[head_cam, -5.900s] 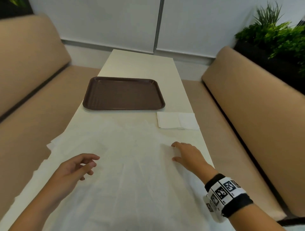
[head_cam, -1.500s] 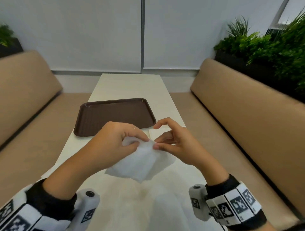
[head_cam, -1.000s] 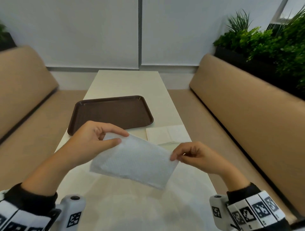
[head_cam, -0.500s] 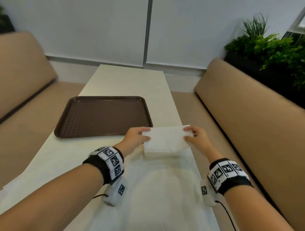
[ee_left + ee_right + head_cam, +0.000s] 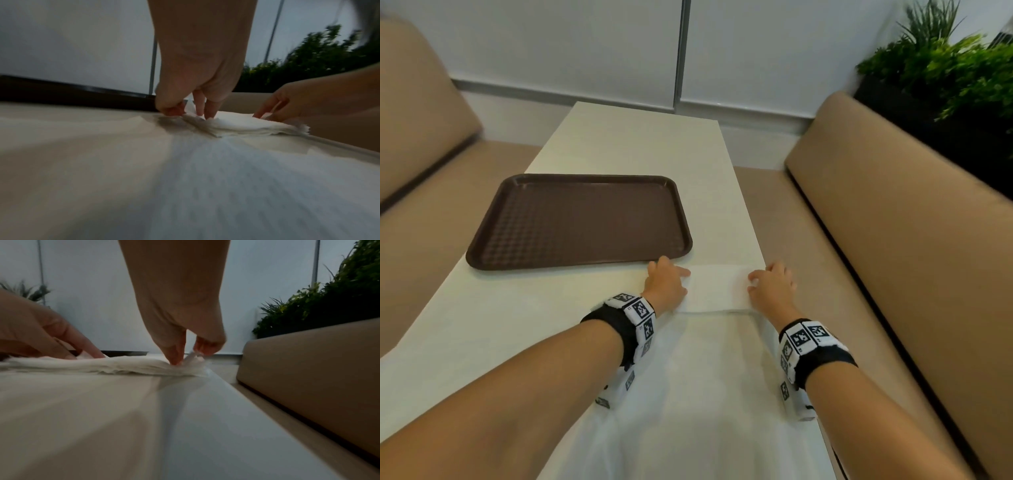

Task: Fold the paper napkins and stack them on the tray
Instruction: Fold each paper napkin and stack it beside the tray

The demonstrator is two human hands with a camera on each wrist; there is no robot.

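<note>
Since half a second ago you have lowered the folded napkin onto the napkin stack [image 5: 717, 289] at the table's [image 5: 633, 137] right edge, just off the near right corner of the brown tray [image 5: 578, 219]. Your left hand [image 5: 666, 286] pinches the stack's left end between thumb and fingers [image 5: 200, 104]; your right hand [image 5: 772, 286] pinches the right end, fingertips [image 5: 174, 352] pressed into the paper. An unfolded napkin [image 5: 709, 377] lies spread under your wrists along the near edge.
</note>
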